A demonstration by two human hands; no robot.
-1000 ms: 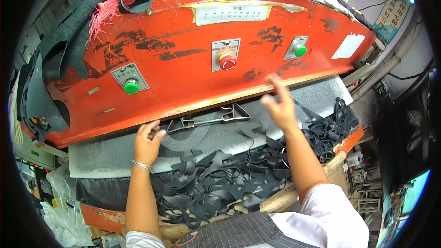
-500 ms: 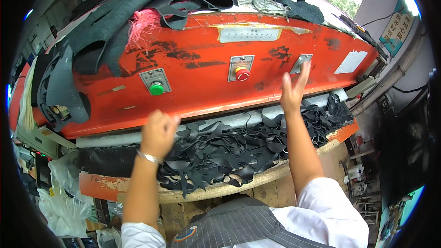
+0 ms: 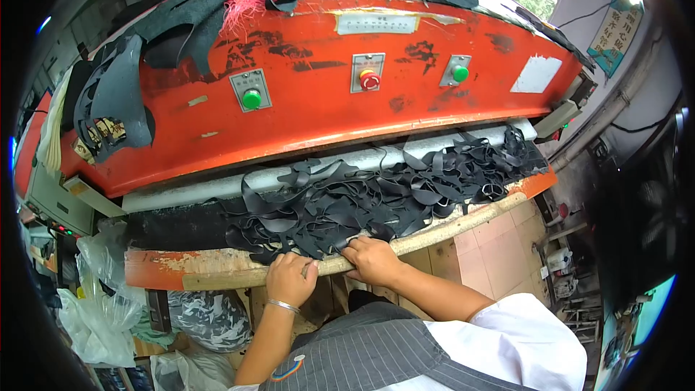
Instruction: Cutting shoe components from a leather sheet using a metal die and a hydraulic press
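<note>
Both my hands are curled over the rounded pale front rail of a red press machine's bed. My left hand, with a silver bangle at the wrist, grips it left of centre, thumb toward the right. Close by on the right, my right hand grips the same rail, its fingertips at the edge of the scraps. A tangled heap of black leather-like offcuts lies on the bed just beyond my fingers. Behind the heap runs a long whitish bar.
The red press beam spans above the bed. It carries green push buttons and a red stop button. Dark sheets drape over its top. Plastic bags stand at lower left, a pipe at right.
Both hands have come down from in front of the press beam to the front rail and closed on it. The right hand has left the right-hand button, now visible as green. The view has shifted.
</note>
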